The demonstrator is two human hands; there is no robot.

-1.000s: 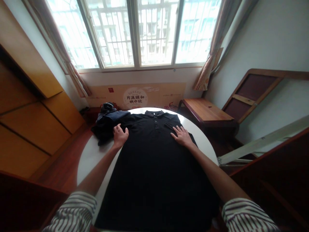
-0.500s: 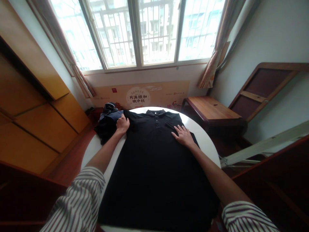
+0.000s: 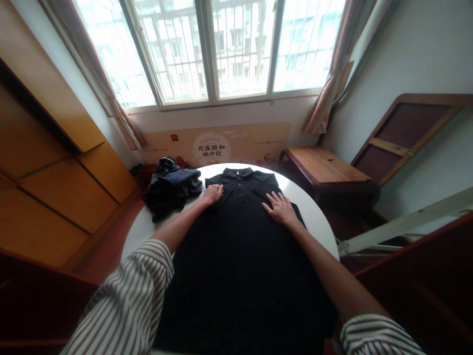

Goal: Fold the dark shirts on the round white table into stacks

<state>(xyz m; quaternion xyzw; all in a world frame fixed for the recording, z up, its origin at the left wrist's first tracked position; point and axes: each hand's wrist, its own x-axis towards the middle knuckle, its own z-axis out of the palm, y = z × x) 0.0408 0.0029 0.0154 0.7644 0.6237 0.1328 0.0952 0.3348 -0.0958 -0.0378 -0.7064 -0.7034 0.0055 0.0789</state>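
I see black polo shirt (image 3: 244,266) laid out on white table (image 3: 320,223)
My right grip (image 3: 281,208) spread flat on it; left grip (image 3: 213,194) pinching its cloth left of buttons (image 3: 239,185); clothes pile (image 3: 172,185) beside, window (image 3: 242,49) beyond

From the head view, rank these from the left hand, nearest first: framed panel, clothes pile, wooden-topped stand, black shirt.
From the left hand:
1. Black shirt: touching the hand.
2. Clothes pile: just to its left, on the white table.
3. Wooden-topped stand: to the right, past the table.
4. Framed panel: farthest right, by the wall.
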